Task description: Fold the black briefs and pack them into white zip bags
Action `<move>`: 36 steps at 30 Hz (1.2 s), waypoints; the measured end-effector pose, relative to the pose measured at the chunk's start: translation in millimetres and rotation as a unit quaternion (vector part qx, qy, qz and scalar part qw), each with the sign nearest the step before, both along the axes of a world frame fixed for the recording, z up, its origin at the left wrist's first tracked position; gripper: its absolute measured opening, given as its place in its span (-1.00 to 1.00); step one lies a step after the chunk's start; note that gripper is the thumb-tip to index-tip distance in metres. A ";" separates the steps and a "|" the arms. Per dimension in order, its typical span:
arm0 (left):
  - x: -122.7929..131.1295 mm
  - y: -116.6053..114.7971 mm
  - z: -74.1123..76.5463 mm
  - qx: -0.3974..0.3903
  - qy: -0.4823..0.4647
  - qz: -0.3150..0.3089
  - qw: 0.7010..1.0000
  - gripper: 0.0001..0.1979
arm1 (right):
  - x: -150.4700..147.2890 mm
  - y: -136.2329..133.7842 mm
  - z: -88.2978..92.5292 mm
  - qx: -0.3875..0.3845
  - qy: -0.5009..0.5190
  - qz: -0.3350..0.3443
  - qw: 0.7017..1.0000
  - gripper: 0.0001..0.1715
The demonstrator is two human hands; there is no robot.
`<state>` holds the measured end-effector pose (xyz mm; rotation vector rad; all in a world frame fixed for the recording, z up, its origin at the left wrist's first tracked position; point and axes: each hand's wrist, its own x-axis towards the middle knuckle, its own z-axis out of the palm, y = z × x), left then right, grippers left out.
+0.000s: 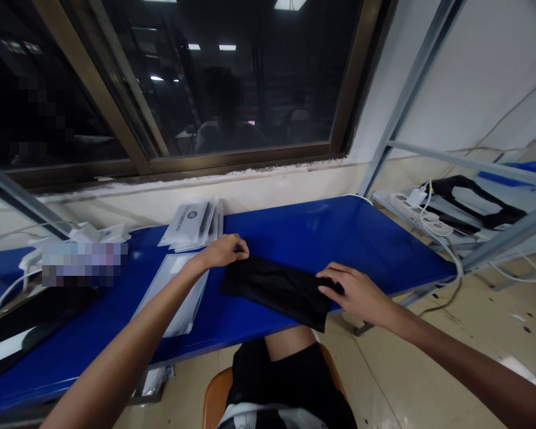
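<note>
A folded piece of black cloth [272, 287] lies on the blue table in front of me, its near right corner hanging past the front edge. At the cloth's upper left edge, my left hand [227, 250] is closed, with the fingers curled in a pinch. My right hand [355, 292] grips the right end, where some cloth bunches between thumb and fingers. Left of the cloth, partly behind my left forearm, lies a clear plastic zip bag [185, 310]. Beyond it sits a stack of printed white plastic bags [192, 223].
The blue table [286, 223] runs along a wall below a dark window [250, 77]. Chargers and white cables [83, 232] lie at the left. Metal posts [411, 89] rise at both sides. A power strip [422, 214] and black items are on the right shelf.
</note>
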<state>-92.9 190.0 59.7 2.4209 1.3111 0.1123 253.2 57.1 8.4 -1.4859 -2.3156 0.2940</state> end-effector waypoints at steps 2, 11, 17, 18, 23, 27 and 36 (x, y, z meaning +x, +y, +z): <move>-5.6 1.6 -0.3 -0.027 0.006 -0.009 1.000 -0.87 | -2.4 8.1 2.4 -0.074 -0.015 -0.012 0.997 -0.72; -9.3 -3.4 10.7 -0.167 0.045 -0.070 0.983 -0.71 | -7.4 34.3 32.6 -0.238 0.059 0.054 0.968 -0.83; -19.8 -9.8 23.4 -0.242 0.040 -0.074 0.967 -0.72 | -4.2 56.5 31.1 -0.224 0.198 0.023 0.954 -0.69; -21.3 -10.4 30.2 -0.240 0.029 -0.067 0.968 -0.71 | -3.8 60.0 32.9 -0.199 0.209 0.016 0.957 -0.70; -19.1 -18.6 66.9 0.065 0.052 -0.032 0.996 -0.73 | 0.4 66.2 54.4 0.070 0.179 0.022 0.981 -0.89; -10.7 -42.9 51.4 0.286 0.066 -0.042 0.955 -0.69 | 8.5 54.6 45.3 0.281 0.071 0.093 0.953 -0.79; -15.8 -119.1 -34.8 0.288 0.136 -0.102 0.942 -0.67 | 19.9 -6.7 -24.4 0.328 -0.141 0.307 0.882 -0.72</move>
